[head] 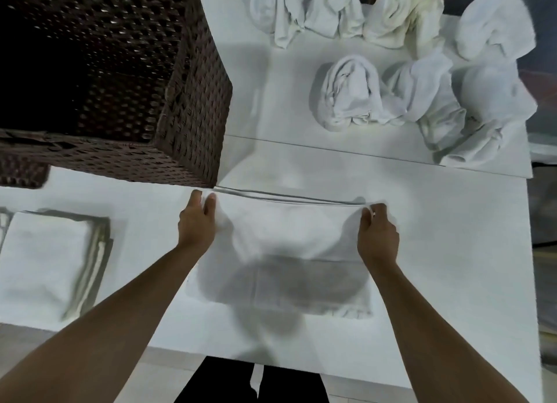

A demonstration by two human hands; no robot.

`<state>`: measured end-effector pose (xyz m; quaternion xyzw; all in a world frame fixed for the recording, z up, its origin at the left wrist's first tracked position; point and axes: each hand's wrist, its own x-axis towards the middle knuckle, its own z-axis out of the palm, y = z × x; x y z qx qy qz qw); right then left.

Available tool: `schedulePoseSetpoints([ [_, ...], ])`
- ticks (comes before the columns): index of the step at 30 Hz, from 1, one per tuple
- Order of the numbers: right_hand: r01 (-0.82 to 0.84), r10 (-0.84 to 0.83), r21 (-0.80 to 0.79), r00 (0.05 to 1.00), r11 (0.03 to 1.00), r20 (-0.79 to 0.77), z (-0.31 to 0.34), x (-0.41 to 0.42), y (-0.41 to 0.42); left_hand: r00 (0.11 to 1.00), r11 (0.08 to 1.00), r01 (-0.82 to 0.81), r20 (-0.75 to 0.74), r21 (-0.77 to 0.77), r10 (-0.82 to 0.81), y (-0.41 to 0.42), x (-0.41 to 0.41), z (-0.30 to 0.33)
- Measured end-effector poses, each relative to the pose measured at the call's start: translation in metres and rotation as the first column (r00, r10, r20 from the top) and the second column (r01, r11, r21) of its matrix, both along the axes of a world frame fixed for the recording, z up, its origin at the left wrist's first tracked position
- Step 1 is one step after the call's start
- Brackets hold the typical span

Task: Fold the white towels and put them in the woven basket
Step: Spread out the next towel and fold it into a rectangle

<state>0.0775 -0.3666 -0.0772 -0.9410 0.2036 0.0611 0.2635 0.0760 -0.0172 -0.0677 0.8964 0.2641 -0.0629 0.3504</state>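
At the near middle of the white table [452,252] lies a white towel [289,237], and both hands are on its far corners. The left hand [197,224] pinches the far left corner, thumb and fingers [210,205] curled onto the cloth, just in front of the near right corner of the woven basket [193,107]. The right hand [378,237] pinches the far right corner in the same way. Between the two hands the far edge of the towel runs taut and straight, showing doubled layers along it. The upper layer sags loosely below that edge, and the near part of the towel lies flat on the table, darkened by shadow.

The woven basket is dark brown and stands at the far left, its inside dark; what it holds cannot be made out. To the near left, well apart from the held towel, sits a stack of folded towels [51,261], edges squared. On the far right of the table lies a heap of crumpled towels [407,71], several bunched or loosely rolled, one of them creamier than the rest. A seam crosses the table between that heap and the hands. At the bottom edge, dark trousers [229,381] show above a pale floor [346,384].
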Motion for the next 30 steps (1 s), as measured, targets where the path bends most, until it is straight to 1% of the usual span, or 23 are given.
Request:
schedulePoseSetpoints([
  [5,0.045,-0.045,-0.007,0.999,0.999,0.000,-0.009,0.005,0.000,0.999,0.995,0.010,0.033,0.096,-0.013,-0.002,0.012,-0.007],
  [8,0.073,-0.073,-0.011,0.997,0.997,0.000,-0.011,0.003,0.002,0.999,0.993,-0.044,0.006,0.106,0.043,-0.006,0.017,-0.014],
  [9,0.070,-0.070,-0.052,0.997,0.996,0.012,-0.011,0.004,0.002,0.997,0.994,-0.070,-0.008,0.081,0.071,-0.008,0.018,-0.016],
  [11,0.035,-0.026,-0.225,0.999,0.974,0.041,-0.014,0.008,0.002,0.992,0.992,-0.121,-0.028,-0.021,0.120,-0.011,0.018,-0.018],
  [12,0.013,0.004,-0.309,0.998,0.951,0.055,-0.013,0.009,0.003,0.992,0.989,-0.127,-0.012,-0.080,0.127,-0.011,0.014,-0.018],
  [13,-0.018,0.052,-0.361,0.995,0.932,0.084,-0.011,0.010,0.005,0.993,0.988,-0.112,0.019,-0.108,0.115,-0.011,0.010,-0.018],
  [14,-0.069,0.123,-0.380,0.985,0.922,0.120,-0.008,0.011,0.007,0.995,0.994,-0.078,0.051,-0.076,0.082,-0.011,0.004,-0.017],
  [16,-0.219,0.300,-0.360,0.935,0.907,0.189,0.000,0.005,0.015,0.995,0.990,0.032,0.090,0.140,-0.045,-0.011,-0.019,-0.014],
  [17,-0.301,0.382,-0.338,0.901,0.892,0.205,0.002,-0.002,0.018,0.983,0.963,0.107,0.116,0.248,-0.139,-0.013,-0.034,-0.011],
  [18,-0.373,0.445,-0.313,0.872,0.873,0.203,0.001,-0.010,0.020,0.958,0.928,0.189,0.147,0.322,-0.246,-0.016,-0.050,-0.007],
  [19,-0.425,0.484,-0.285,0.855,0.859,0.184,-0.001,-0.019,0.020,0.918,0.893,0.282,0.174,0.351,-0.358,-0.022,-0.068,-0.005],
  [20,-0.455,0.500,-0.252,0.852,0.854,0.156,-0.006,-0.030,0.018,0.867,0.859,0.382,0.189,0.342,-0.461,-0.029,-0.085,-0.005],
  [22,-0.475,0.502,-0.199,0.856,0.857,0.121,-0.017,-0.050,0.010,0.774,0.781,0.558,0.165,0.280,-0.612,-0.046,-0.122,-0.008],
  [24,-0.478,0.506,-0.192,0.851,0.857,0.142,-0.026,-0.063,0.001,0.703,0.706,0.648,0.130,0.287,-0.699,-0.060,-0.154,-0.022],
  [26,-0.459,0.487,-0.182,0.860,0.869,0.155,-0.029,-0.072,-0.003,0.673,0.662,0.671,0.100,0.334,-0.733,-0.068,-0.174,-0.035],
  [30,-0.347,0.382,-0.211,0.911,0.914,0.156,-0.032,-0.098,-0.001,0.679,0.663,0.650,0.108,0.370,-0.726,-0.076,-0.174,-0.039],
])
